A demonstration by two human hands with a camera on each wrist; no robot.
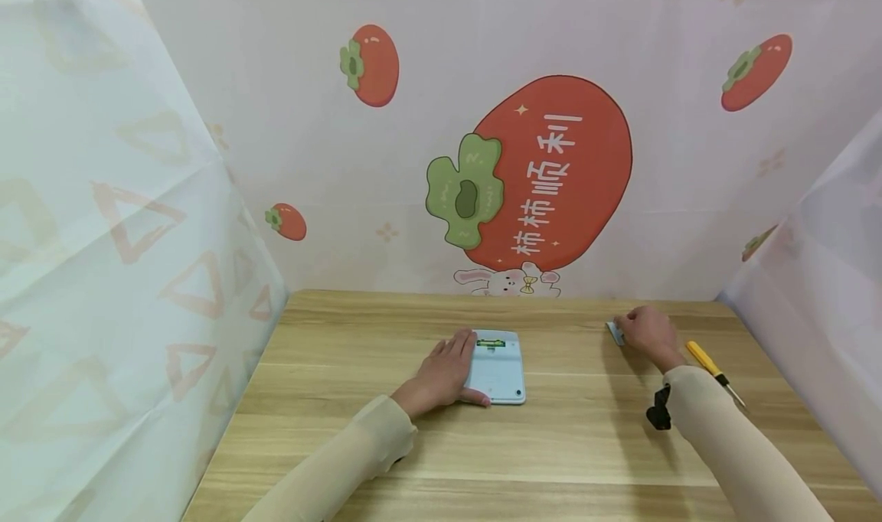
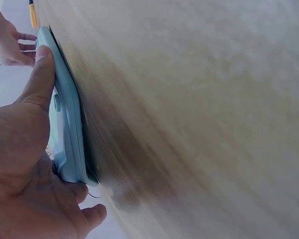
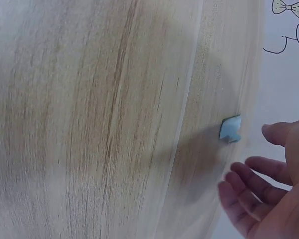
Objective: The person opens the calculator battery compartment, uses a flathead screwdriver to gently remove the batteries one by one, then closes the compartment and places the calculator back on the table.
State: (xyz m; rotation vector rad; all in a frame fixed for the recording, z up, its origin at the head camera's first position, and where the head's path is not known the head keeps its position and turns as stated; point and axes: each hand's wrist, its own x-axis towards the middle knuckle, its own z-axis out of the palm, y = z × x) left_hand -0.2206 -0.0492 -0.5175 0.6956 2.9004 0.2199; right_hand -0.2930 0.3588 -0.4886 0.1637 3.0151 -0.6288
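Note:
A light-blue calculator-like device (image 1: 499, 373) lies on the wooden table with its back up. Its battery slot is uncovered, and a green-yellow battery (image 1: 491, 344) shows inside. My left hand (image 1: 444, 370) grips the device at its left side, thumb along the near edge and fingers toward the far edge. To the right, a small light-blue cover (image 1: 616, 334) lies on the table. My right hand (image 1: 649, 332) is beside this cover; in the right wrist view its fingers are loosely bent, with a gap between them and the cover (image 3: 230, 128).
A screwdriver (image 1: 710, 366) with a yellow handle lies to the right of my right hand. Behind the wooden table (image 1: 331, 430) stands a white printed cloth (image 1: 289, 124) with red persimmons, and similar cloth hangs on both sides.

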